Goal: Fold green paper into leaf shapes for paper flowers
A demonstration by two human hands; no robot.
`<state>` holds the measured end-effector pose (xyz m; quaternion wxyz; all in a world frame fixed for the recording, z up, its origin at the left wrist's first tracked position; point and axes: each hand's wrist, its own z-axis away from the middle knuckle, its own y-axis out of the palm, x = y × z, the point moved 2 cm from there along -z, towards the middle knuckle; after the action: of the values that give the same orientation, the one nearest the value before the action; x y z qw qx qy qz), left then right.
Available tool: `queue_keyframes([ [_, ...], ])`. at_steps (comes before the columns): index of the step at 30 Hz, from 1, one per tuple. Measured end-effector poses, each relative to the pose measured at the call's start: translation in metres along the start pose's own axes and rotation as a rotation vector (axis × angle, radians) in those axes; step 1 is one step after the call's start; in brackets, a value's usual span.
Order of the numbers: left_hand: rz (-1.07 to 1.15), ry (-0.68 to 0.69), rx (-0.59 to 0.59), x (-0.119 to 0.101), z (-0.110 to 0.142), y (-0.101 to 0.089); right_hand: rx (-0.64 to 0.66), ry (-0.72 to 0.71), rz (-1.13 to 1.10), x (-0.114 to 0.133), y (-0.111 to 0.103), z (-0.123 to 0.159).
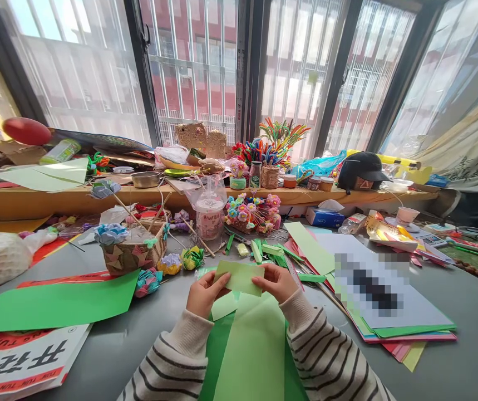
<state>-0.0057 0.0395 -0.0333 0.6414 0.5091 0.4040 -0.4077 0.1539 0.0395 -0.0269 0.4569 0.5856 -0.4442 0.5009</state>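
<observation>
Between my two hands a small rectangle of light green paper (239, 277) is held up by its left and right ends. My left hand (205, 292) pinches the left end, thumb in front. At the right end, my right hand (279, 282) grips it with thumb and fingers. Below the hands lies a long light green paper strip (257, 351) on top of a darker green sheet (216, 362). Another light green piece (223, 306) lies partly hidden under the left hand. Just beyond are several folded green paper strips (270, 250).
A stack of coloured paper (405, 289) with a white top sheet lies to the right. On the left are a green sheet (55, 301), a white printed bag (25, 362) and a basket (132, 253) with paper flowers. A plastic cup (209, 220) stands before the crowded sill (239, 203).
</observation>
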Motion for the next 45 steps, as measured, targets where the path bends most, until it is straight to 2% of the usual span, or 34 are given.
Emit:
queue_keyframes([
  [4,0.008,0.016,0.018,-0.001,0.002,0.002,0.025,0.032,-0.024,-0.001,0.001,0.0],
  [10,-0.087,0.029,0.126,-0.006,0.003,0.002,-0.017,-0.073,0.046,0.001,-0.006,0.0],
  [14,-0.157,-0.032,0.177,-0.01,0.005,0.003,-0.029,-0.144,0.08,0.0,-0.008,-0.001],
  [19,-0.192,-0.055,0.209,-0.009,0.007,0.005,0.02,-0.219,0.141,-0.002,-0.007,-0.001],
  [22,-0.188,-0.031,0.184,-0.006,0.005,0.004,0.047,-0.24,0.199,0.001,-0.007,0.0],
  [25,-0.204,0.006,0.155,-0.004,0.002,0.002,0.115,-0.207,0.287,0.007,-0.007,0.003],
  [28,-0.238,0.064,0.167,-0.003,0.002,0.002,0.182,-0.115,0.295,0.01,-0.006,0.006],
  [32,-0.3,0.136,0.241,-0.002,0.004,0.006,0.109,0.003,0.249,0.004,-0.004,0.005],
  [35,-0.317,0.162,0.282,-0.002,0.006,0.008,0.088,0.033,0.225,-0.002,-0.001,0.004],
  [39,-0.281,0.139,0.257,-0.004,0.006,0.007,0.051,0.064,0.214,-0.004,0.0,0.004],
  [42,-0.194,0.07,0.211,-0.004,0.004,0.006,0.004,0.052,0.197,-0.004,0.0,0.003],
  [45,-0.155,0.001,0.232,-0.001,0.005,0.008,-0.041,0.055,0.175,-0.005,0.0,0.002],
])
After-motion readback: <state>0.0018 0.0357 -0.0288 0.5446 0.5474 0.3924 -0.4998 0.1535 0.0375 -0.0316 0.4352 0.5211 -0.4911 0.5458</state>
